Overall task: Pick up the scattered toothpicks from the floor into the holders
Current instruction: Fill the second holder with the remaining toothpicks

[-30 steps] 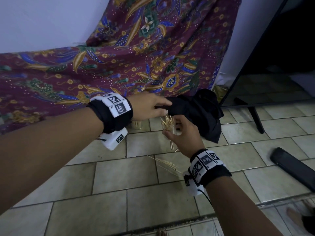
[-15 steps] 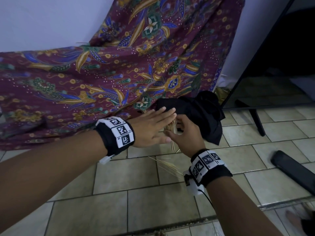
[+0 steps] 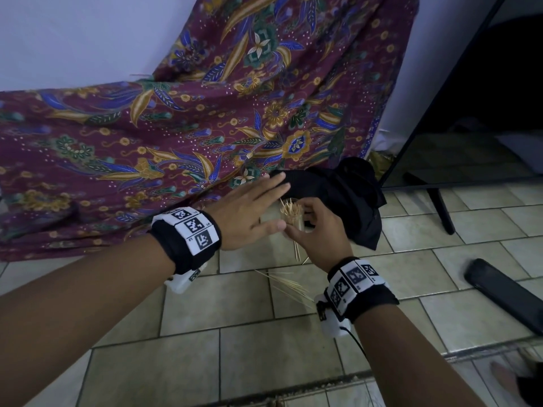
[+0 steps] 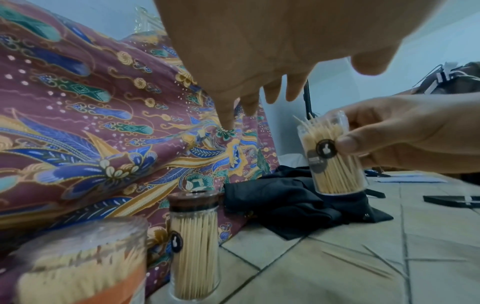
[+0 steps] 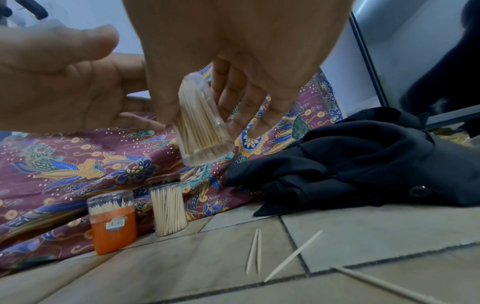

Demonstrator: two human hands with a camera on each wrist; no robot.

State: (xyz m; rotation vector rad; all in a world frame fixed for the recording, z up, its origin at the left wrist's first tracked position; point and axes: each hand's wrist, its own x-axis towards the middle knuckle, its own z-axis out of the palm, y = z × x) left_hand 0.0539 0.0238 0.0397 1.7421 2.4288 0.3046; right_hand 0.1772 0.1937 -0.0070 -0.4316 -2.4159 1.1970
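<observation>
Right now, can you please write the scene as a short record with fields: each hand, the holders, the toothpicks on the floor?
right hand: grips a clear holder full of toothpicks, lifted off the floor, no lid on it
left hand: fingers straight, beside the holder's top, holds nothing
other holders: orange holder and dark-lidded clear holder, upright on the floor by the patterned cloth
loose toothpicks: several on the tiles
black cloth: behind the hands

Tiled floor (image 3: 188, 362) with scattered toothpicks (image 3: 289, 284), two standing holders (image 5: 168, 207), black cloth (image 3: 349, 198).
</observation>
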